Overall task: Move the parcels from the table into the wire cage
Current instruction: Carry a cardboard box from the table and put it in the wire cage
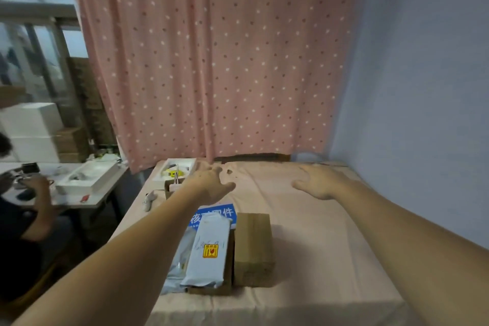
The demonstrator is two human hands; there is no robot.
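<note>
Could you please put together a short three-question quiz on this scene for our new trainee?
1. True or false: the left hand is gripping the brown cardboard box.
2. Which parcel carries a yellow and red sticker?
A. the brown cardboard box
B. the white mailer bag
C. the blue sign
3. Fill in: both hands are stretched out over the ____-covered table.

Key
1. False: both the left hand and the right hand are open, held out past the parcels and touching none.
2. B
3. Cloth. The wire cage is not in view.
</note>
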